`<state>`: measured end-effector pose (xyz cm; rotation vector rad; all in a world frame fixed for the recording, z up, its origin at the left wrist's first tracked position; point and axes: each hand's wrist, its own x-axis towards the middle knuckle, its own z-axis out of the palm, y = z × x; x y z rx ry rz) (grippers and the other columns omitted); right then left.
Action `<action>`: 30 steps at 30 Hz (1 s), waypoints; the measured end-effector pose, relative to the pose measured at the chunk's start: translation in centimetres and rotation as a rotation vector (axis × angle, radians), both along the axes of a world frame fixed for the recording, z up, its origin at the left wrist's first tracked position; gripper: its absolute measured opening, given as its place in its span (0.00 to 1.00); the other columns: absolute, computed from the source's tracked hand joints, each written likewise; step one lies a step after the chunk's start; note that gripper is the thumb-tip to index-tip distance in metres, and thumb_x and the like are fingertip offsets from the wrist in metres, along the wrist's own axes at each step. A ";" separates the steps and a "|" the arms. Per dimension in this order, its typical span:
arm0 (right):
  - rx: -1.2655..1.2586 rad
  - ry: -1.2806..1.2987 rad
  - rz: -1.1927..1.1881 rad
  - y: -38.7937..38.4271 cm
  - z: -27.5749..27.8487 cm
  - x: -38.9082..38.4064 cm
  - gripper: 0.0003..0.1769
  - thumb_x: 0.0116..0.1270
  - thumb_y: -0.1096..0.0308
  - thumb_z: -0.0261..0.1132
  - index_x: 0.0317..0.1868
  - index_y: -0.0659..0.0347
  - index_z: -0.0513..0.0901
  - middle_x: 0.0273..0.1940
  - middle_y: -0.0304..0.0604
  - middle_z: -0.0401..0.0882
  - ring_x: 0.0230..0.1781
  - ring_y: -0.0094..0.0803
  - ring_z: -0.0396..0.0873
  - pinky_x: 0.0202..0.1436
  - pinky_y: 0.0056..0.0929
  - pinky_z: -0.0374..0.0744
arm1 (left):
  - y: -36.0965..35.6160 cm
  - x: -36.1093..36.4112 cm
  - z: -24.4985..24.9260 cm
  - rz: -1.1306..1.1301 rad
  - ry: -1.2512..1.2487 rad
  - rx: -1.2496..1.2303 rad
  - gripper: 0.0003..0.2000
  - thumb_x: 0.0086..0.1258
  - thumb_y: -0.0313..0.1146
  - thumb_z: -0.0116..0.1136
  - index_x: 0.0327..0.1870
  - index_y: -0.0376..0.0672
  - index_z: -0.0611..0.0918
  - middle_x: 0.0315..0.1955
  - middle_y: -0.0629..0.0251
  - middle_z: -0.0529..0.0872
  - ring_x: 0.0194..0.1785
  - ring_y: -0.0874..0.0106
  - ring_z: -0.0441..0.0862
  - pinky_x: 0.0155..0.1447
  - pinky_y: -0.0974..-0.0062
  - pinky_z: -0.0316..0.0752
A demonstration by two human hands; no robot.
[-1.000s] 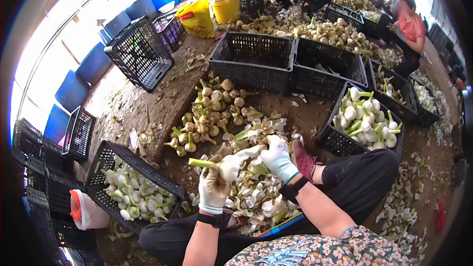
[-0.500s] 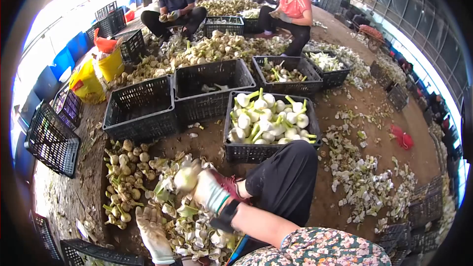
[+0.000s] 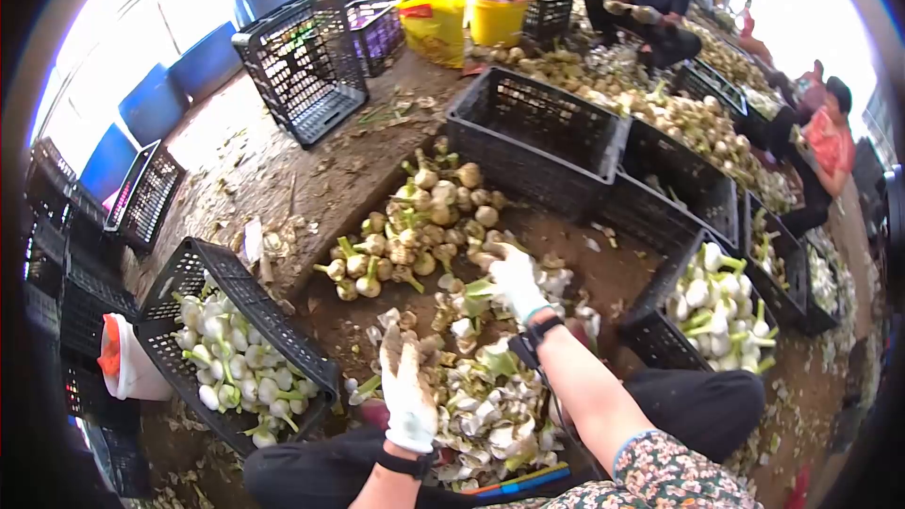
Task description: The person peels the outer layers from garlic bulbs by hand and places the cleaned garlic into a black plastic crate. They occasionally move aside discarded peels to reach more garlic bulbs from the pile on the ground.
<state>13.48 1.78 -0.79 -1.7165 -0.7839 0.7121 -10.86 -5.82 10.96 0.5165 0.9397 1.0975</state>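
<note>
My left hand [image 3: 407, 398], in a white glove with soiled fingers, is raised over a heap of garlic peelings [image 3: 495, 415]. Its fingers are stretched out and nothing shows in them. Farther forward and to the right, my right hand [image 3: 517, 285], also gloved, reaches over the peelings with its fingers extended toward a pile of untrimmed garlic bulbs [image 3: 429, 221]; no bulb is visible in it. Clean white garlic bulbs fill a tilted black crate [image 3: 320, 372] at my left. Another black crate [image 3: 650, 320] of clean garlic stands beyond my right knee.
Black crates [image 3: 528, 146] stand in a row ahead, with a large garlic heap [image 3: 698, 127] behind them. Two people sit by that heap. At the left are an upended crate [image 3: 311, 66], a white bucket [image 3: 137, 363] and stacked crates. Yellow bags [image 3: 434, 24] stand farther back.
The view has swung left, bringing the crate at my left into sight. The blurred garlic bulb at my right hand is no longer seen there; that hand now points toward the untrimmed pile.
</note>
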 end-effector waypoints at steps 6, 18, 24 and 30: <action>-0.250 -0.374 0.112 16.8 -3.8 -6.2 0.28 0.58 0.54 0.70 0.56 0.62 0.81 0.51 0.69 0.80 0.56 0.59 0.77 0.63 0.43 0.75 | 1.2 -2.9 -2.1 -0.087 0.556 0.474 0.26 0.77 0.29 0.51 0.73 0.37 0.61 0.63 0.55 0.73 0.63 0.65 0.76 0.68 0.65 0.71; 0.344 -0.037 0.562 -1.6 8.6 -8.7 0.13 0.65 0.72 0.58 0.45 0.67 0.85 0.34 0.47 0.86 0.36 0.31 0.82 0.39 0.31 0.79 | 2.8 -2.1 -1.4 -0.033 0.146 0.349 0.37 0.69 0.17 0.59 0.78 0.46 0.58 0.72 0.65 0.66 0.71 0.71 0.66 0.71 0.72 0.66; 0.214 0.471 0.500 -8.7 13.1 -9.9 0.18 0.68 0.60 0.71 0.51 0.63 0.81 0.44 0.30 0.82 0.44 0.16 0.75 0.48 0.20 0.76 | 0.4 -0.8 -0.5 -0.211 0.249 0.667 0.30 0.63 0.16 0.64 0.68 0.40 0.72 0.60 0.60 0.79 0.60 0.69 0.77 0.65 0.70 0.74; 0.263 0.745 0.374 -12.6 14.4 -10.6 0.10 0.67 0.74 0.69 0.47 0.66 0.82 0.41 0.37 0.86 0.40 0.21 0.81 0.47 0.22 0.80 | -2.1 -0.9 0.2 -0.234 0.360 0.727 0.31 0.59 0.11 0.65 0.66 0.42 0.75 0.53 0.63 0.83 0.52 0.71 0.80 0.58 0.72 0.78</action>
